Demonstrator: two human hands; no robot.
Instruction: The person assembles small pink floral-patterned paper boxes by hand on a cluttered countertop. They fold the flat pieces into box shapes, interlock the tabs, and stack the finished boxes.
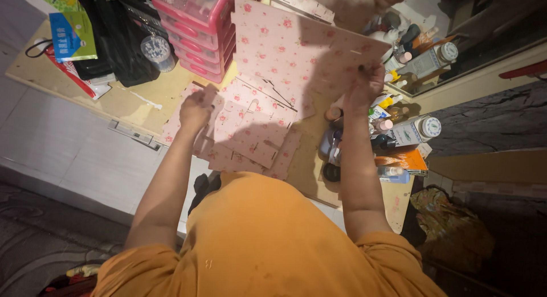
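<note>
A large pink board with a rose pattern (296, 46) stands tilted on the wooden tabletop (131, 97). My right hand (366, 86) grips its right edge. Several smaller flat pieces of the same pink floral board (250, 131) lie piled in front of me. My left hand (196, 109) rests closed on a small pink piece at the left end of that pile. My orange shirt fills the bottom of the view.
A pink plastic drawer unit (196, 32) stands at the back. Black bags (117, 37) and coloured packets (71, 35) lie at the left. Several bottles and tubes (399, 131) crowd the right edge beside a mirror (484, 29). The grey tiled floor (68, 154) lies at the left.
</note>
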